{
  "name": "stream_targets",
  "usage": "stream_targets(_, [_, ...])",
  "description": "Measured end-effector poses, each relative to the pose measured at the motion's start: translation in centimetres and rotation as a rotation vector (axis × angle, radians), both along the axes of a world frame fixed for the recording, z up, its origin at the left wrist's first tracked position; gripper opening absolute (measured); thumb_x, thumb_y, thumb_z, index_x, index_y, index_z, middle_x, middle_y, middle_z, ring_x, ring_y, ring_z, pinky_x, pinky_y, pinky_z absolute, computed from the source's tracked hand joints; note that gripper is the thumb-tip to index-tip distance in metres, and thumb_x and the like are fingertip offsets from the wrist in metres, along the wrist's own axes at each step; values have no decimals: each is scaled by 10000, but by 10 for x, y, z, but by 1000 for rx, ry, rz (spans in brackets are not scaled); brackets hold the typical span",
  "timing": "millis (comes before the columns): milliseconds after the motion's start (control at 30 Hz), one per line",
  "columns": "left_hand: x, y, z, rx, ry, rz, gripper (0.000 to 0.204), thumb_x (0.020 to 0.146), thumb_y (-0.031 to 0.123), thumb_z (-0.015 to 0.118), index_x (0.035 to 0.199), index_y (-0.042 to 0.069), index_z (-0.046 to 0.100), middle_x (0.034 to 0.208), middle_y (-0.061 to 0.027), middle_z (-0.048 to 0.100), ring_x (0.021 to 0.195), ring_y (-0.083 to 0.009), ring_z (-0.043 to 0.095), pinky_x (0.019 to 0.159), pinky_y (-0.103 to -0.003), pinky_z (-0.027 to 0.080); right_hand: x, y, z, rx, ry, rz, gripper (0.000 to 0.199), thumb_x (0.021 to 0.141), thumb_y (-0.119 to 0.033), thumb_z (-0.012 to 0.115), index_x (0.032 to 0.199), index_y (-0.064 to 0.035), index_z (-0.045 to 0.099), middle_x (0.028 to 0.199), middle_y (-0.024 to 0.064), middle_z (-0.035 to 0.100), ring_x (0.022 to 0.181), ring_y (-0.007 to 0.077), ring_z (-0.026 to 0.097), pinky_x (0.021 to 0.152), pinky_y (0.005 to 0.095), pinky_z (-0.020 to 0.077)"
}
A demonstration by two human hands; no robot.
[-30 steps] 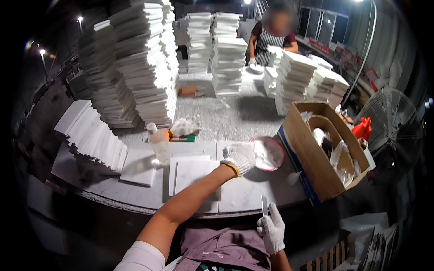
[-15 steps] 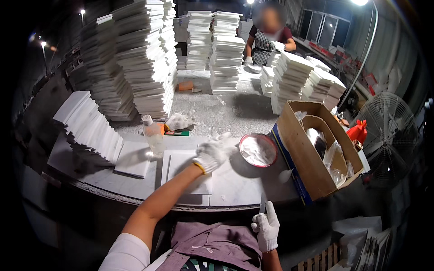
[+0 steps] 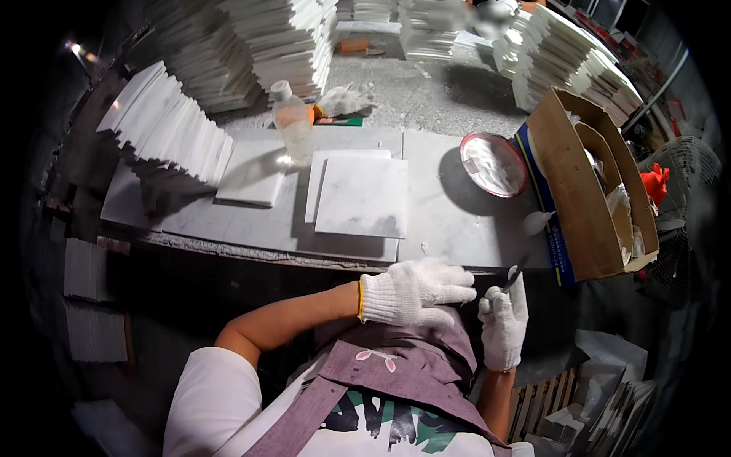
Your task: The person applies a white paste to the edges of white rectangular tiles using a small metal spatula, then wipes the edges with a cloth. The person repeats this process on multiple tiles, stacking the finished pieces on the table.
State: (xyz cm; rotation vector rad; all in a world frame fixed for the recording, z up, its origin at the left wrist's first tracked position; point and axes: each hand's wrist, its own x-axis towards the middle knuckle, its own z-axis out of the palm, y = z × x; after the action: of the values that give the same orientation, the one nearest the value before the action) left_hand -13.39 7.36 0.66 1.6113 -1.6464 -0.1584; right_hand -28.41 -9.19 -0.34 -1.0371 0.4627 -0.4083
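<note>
My left hand [image 3: 417,293], in a white knitted glove with a yellow cuff, is held palm down over my apron, just short of the table edge. Its fingers are spread with nothing in them. To its right, my right hand [image 3: 504,324], gloved in white too, is closed around a small knife [image 3: 515,274] with a thin dark blade pointing up; the handle is hidden in the glove. Beyond the left hand, a square white marble-look tile [image 3: 362,196] lies slightly askew on another one. A red-rimmed bowl [image 3: 493,166] of white paste stands right of the tiles.
A clear plastic bottle [image 3: 293,126] stands behind a flat tile [image 3: 251,177]; a loose glove [image 3: 346,100] lies beyond. Tile stacks [image 3: 171,129] rise at left and back. At right are a cardboard box [image 3: 590,190] and a fan [image 3: 685,221]. Another person's gloved hand [image 3: 493,14] shows blurred at the back.
My left hand has drawn back from above the tiles beside the bowl to in front of my apron. My right hand keeps the knife. The view has tilted downward.
</note>
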Motion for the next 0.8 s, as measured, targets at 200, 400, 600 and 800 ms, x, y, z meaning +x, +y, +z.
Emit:
stream_targets(200, [7, 35, -9, -217, 123, 448, 155, 818, 252, 701, 757, 109, 695, 745, -47, 667, 713, -261, 631, 684, -396, 485, 4, -7, -13, 94, 68, 115, 202, 941, -104, 589, 1117, -19, 539, 884, 52, 570, 723, 132, 525, 618, 256, 436])
stream_targets(400, [-17, 81, -41, -280, 208, 539, 307, 880, 270, 670, 608, 133, 635, 561, -66, 579, 492, -273, 562, 461, -400, 436, 53, 19, -3, -404, 206, 245, 193, 976, -160, 524, 1079, -8, 581, 973, 88, 649, 832, 152, 628, 708, 287, 512])
stream_targets(600, [-55, 89, -87, -169, 255, 750, 348, 906, 385, 609, 693, 110, 629, 663, -103, 622, 623, -345, 605, 536, -449, 464, 152, 13, -22, -1006, -77, 369, 150, 991, -65, 448, 1095, 0, 533, 1150, 76, 595, 1035, 120, 550, 926, 242, 405])
stream_targets(800, [-58, 90, -115, -109, 255, 767, 323, 923, 385, 581, 788, 104, 666, 705, -116, 638, 694, -340, 628, 608, -439, 486, 212, 14, -35, -1409, -150, 484, 308, 973, -24, 445, 1255, -2, 568, 1117, 94, 638, 998, 169, 597, 877, 270, 451])
